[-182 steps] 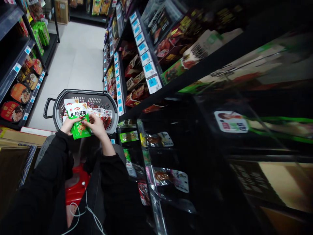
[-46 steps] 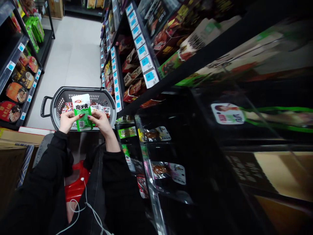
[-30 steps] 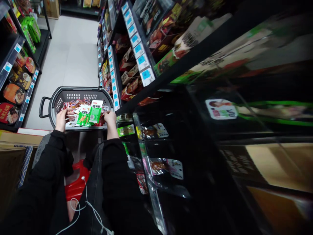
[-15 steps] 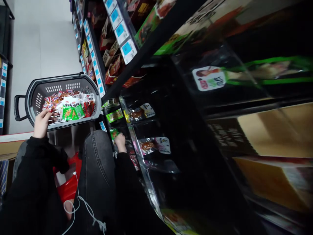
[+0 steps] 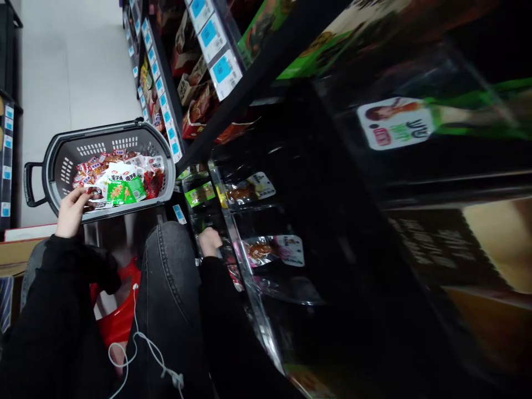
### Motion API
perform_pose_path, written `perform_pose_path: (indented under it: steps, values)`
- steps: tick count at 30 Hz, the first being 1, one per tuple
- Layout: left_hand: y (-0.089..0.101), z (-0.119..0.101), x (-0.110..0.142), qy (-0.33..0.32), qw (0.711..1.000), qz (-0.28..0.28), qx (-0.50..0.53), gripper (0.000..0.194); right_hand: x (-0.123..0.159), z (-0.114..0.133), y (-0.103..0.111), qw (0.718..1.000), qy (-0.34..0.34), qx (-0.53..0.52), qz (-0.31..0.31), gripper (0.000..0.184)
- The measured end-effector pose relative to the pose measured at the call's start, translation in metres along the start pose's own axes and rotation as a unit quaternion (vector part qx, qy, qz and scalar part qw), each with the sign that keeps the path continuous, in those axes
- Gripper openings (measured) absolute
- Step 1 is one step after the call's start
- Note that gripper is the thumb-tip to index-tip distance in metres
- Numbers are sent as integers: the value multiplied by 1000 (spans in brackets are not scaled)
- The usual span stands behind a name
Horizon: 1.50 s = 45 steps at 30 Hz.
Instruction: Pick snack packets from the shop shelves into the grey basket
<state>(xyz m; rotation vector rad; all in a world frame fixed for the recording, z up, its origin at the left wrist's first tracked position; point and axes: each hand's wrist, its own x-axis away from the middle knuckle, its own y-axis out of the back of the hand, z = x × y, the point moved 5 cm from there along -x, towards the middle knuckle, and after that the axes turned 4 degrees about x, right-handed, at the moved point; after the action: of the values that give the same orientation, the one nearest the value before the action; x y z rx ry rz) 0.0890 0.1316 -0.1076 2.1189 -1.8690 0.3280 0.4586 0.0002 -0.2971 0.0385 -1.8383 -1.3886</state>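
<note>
A grey plastic basket stands on the floor ahead, filled with several snack packets, green ones on top. My left hand reaches over its near rim, fingers bent among the packets; what they pinch is unclear. My right hand is down at the low shelf beside my knee, curled into a fist against the clear shelf divider. Whatever it holds is hidden. Bagged snacks lie in the shelf compartments just right of that hand.
A tall dark shelf unit with blue price tags runs along the right. A red stool sits under me, and a white cable hangs over my leg. Cardboard boxes lie left. The pale aisle floor stretches beyond the basket.
Both hands held a green-and-white packet over the basket, then set it down. My right hand dropped to the low shelf; my left stays at the basket. The view has tilted right.
</note>
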Motion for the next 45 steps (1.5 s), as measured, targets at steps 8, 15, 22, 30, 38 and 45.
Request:
perform_pose_path:
  steps: [8, 15, 22, 30, 38, 45]
  values:
    - [-16, 28, 2, 168, 969, 179, 17, 39, 180, 6, 91, 887, 269, -11, -376, 22]
    - [-38, 24, 34, 203, 883, 393, 159, 48, 239, 100, 170, 636, 603, -252, -411, 28]
    - [-19, 4, 18, 23, 951, 243, 189, 33, 209, 204, 154, 671, 571, -439, -175, 22]
    - [-19, 1, 11, -78, 971, 215, 69, 39, 178, 220, 109, 583, 434, -659, 191, 52]
    - [-19, 3, 9, -172, 969, 172, -30, 35, 178, 217, 117, 589, 434, -666, 147, 31]
    - [-20, 7, 8, -194, 965, 165, -69, 34, 178, 214, 119, 585, 426, -675, 143, 28]
